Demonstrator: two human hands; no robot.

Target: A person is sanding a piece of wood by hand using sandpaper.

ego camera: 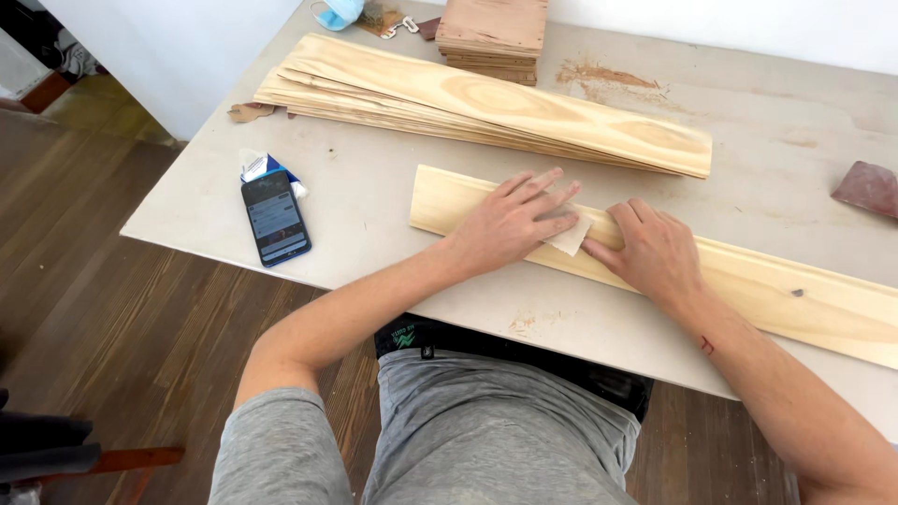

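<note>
Head view: left hand (pixel 513 220) lies flat, fingers spread, on a pale plank (pixel 748 281) lying across the desk (pixel 374 201). Right hand (pixel 655 251) presses sandpaper (pixel 569 239) onto the plank, fingers bent, just beside the left. A plank stack (pixel 486 103) lies behind; a phone (pixel 275 217) lies to the left.

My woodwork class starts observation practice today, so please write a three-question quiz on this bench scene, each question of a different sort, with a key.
1. True or false: both hands rest on the pale wooden board.
2. What lies under the fingers of the left hand?
A) a phone
B) a piece of sandpaper
C) a mask
3. Fill in: the phone lies to the ____ of the left hand.

Key:
1. True; the right hand is there too.
2. B, the sandpaper.
3. left
</note>
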